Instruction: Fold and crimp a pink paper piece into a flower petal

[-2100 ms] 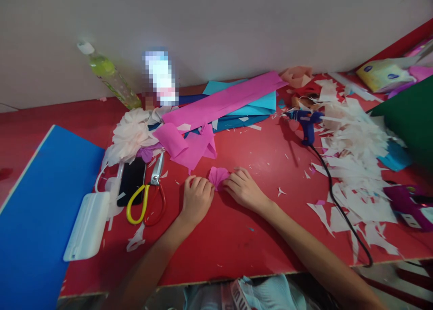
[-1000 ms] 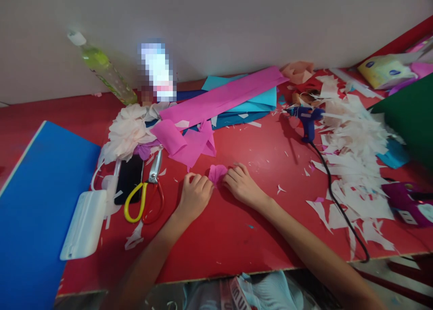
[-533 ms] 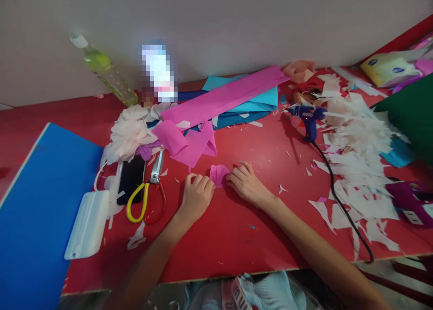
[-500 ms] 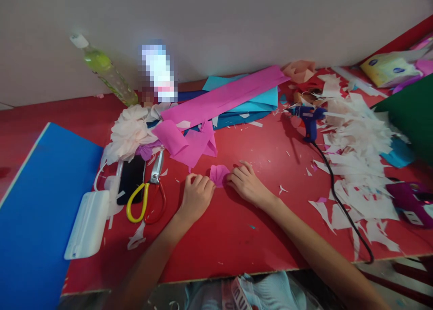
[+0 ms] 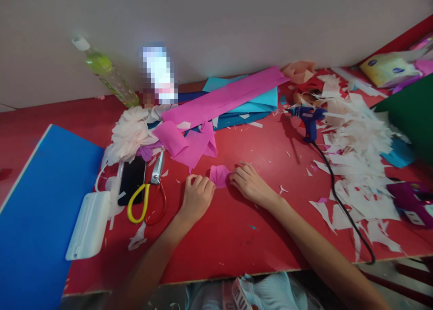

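Observation:
A small pink paper petal (image 5: pixel 219 176), pleated and fan-like, lies between my hands on the red table. My left hand (image 5: pixel 198 194) is closed, its curled fingertips pinching the petal's left edge. At the right edge, the bent fingers of my right hand (image 5: pixel 249 183) are pressed together on the paper; the exact fingertip contact is partly hidden. Left of my left hand lie scissors (image 5: pixel 154 177) with one yellow and one red handle. Pink paper scraps (image 5: pixel 196 145) are just beyond the petal.
A blue glue gun (image 5: pixel 308 118) stands at right, its black cord (image 5: pixel 333 183) trailing forward. White paper scraps (image 5: pixel 358 165) cover the right side. Further items are a pale paper flower (image 5: pixel 130 131), a dark phone (image 5: pixel 131 181), a bottle (image 5: pixel 111 75) and a blue board (image 5: pixel 43 210).
My right hand has shifted very slightly to the right along the petal's edge. The left hand stays at the petal's left side.

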A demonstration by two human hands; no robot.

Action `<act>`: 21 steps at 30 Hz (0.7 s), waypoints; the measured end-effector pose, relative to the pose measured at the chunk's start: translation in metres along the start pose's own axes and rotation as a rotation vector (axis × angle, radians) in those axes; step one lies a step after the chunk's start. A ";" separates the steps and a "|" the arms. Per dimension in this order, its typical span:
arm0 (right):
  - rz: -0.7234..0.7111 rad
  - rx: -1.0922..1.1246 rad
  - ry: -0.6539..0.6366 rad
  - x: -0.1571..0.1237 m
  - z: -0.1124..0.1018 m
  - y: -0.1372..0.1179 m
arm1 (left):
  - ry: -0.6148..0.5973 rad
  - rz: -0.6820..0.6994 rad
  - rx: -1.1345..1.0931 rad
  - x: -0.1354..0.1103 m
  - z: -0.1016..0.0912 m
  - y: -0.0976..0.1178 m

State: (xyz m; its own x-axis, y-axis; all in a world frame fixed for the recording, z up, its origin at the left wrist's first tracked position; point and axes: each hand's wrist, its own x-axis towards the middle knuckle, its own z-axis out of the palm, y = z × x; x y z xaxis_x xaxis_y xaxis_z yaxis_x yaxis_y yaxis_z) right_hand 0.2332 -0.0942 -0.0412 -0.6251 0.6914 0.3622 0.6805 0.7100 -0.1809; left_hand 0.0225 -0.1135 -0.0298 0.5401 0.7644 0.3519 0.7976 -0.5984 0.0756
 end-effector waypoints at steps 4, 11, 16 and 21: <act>-0.006 -0.002 0.001 -0.001 -0.002 0.002 | 0.005 -0.004 -0.011 -0.001 0.002 0.000; 0.047 0.182 0.046 -0.003 -0.010 0.004 | 0.029 0.010 -0.030 -0.003 0.005 -0.005; 0.032 0.287 0.112 0.000 -0.018 -0.004 | -0.001 0.131 -0.070 -0.003 0.002 -0.012; -0.022 0.217 -0.038 0.004 -0.009 -0.013 | -0.044 0.176 -0.107 -0.003 0.001 -0.013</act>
State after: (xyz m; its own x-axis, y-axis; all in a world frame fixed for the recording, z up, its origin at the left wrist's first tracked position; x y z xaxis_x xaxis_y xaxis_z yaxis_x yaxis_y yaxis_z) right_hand 0.2257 -0.1020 -0.0290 -0.6558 0.6768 0.3344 0.5708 0.7345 -0.3671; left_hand 0.0107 -0.1078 -0.0328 0.6816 0.6541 0.3279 0.6580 -0.7439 0.1163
